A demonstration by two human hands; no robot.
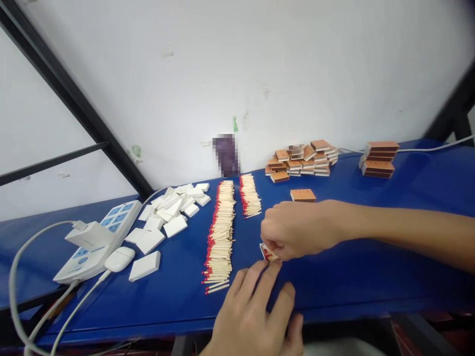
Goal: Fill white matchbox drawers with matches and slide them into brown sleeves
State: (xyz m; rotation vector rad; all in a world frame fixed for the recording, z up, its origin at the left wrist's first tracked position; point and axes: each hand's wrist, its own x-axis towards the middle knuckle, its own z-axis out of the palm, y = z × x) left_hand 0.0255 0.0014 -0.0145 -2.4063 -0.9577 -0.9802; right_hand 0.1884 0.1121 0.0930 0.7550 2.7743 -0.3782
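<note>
View: head camera, looking forward and down.
Left hand: one (256, 306); back upward, reaching in from the lower edge, fingers extended and parted, thumb at the right; a fingertip meets the near edge of the small matchbox tray.
Right hand: one (297, 230); knuckles upward, fingers curled down over the tray; whether they pinch any matches is hidden.
Right forearm: one (401, 232); bare, nearly level, entering from the right edge above the surface (345, 291).
Matchbox tray: one (261, 248); on the surface, between the hands, mostly covered by them; red-headed matches (267, 254) inside, number hidden.
Match rows: two; long row (221, 232) left of the tray, short row (250, 195) beyond it; red heads mostly leftward, single sticks too dense to count.
White trays: one loose heap (174, 210), roughly two dozen, overlapping; one more (144, 266) at its near end.
Orange boxes: one pile (302, 160) by the wall, about twenty, overlapping; one single box (303, 195) just beyond the right hand; one stack (378, 159) farther right, layers not surely countable.
Power strip: one (122, 216), far left.
Charging adapter: one (91, 236), on the strip.
Rounded white case: one (119, 259), beside the strip, on a cable.
</note>
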